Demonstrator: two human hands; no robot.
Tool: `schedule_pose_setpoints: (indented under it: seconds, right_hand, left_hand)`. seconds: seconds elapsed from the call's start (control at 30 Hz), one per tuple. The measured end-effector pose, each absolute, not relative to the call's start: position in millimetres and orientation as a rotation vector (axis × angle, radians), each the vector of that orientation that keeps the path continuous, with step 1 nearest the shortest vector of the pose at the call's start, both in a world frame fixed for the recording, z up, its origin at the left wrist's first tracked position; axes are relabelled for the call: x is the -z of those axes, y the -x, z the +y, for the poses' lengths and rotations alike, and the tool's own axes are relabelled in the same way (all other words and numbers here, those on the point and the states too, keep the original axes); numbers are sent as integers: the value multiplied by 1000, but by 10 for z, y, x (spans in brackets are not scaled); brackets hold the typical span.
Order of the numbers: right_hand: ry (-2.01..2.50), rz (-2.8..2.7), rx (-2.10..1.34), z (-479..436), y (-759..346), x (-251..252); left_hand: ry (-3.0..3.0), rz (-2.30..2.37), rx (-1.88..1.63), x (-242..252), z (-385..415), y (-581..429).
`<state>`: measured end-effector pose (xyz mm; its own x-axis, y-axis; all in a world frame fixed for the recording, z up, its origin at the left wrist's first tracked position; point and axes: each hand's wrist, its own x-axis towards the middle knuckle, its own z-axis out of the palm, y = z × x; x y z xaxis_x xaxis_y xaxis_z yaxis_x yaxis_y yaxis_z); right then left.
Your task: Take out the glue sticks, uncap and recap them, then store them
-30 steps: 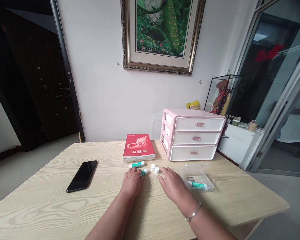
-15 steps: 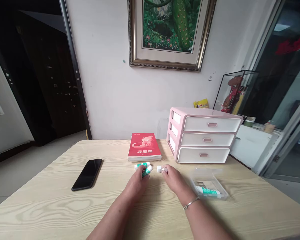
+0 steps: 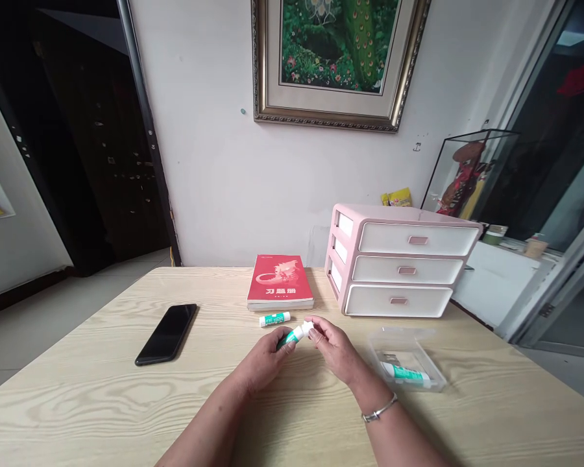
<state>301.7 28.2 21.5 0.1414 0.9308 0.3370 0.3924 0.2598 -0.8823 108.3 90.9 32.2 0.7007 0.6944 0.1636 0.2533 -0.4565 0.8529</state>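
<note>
My left hand (image 3: 263,358) is closed around a green and white glue stick (image 3: 294,336), its white end pointing up and right. My right hand (image 3: 337,350) pinches a small white cap (image 3: 308,327) at that end. Cap and stick meet or nearly meet; how far the cap sits over the tip cannot be made out. Just beyond my hands a second glue stick (image 3: 275,319) lies on the table. To the right, another glue stick (image 3: 407,374) rests inside a clear plastic box (image 3: 435,375) with its lid open.
Behind the loose glue stick is a red book (image 3: 281,279). A black phone (image 3: 167,334) lies at the left of the wooden table (image 3: 102,395). A pink and white drawer unit (image 3: 403,269) stands at the back right, near the wall.
My right hand has brought the white cap left to the end of the glue stick in my left hand. That stick has shifted slightly right, away from the lying one.
</note>
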Motion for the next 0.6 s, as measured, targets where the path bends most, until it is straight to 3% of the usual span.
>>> schedule_pose_setpoints:
  seconds: [0.6]
  right_hand:
    - [1264,-1531,-752,221,-2994,-248]
  left_hand:
    - [-1738,567,-452,-344,894,-1015]
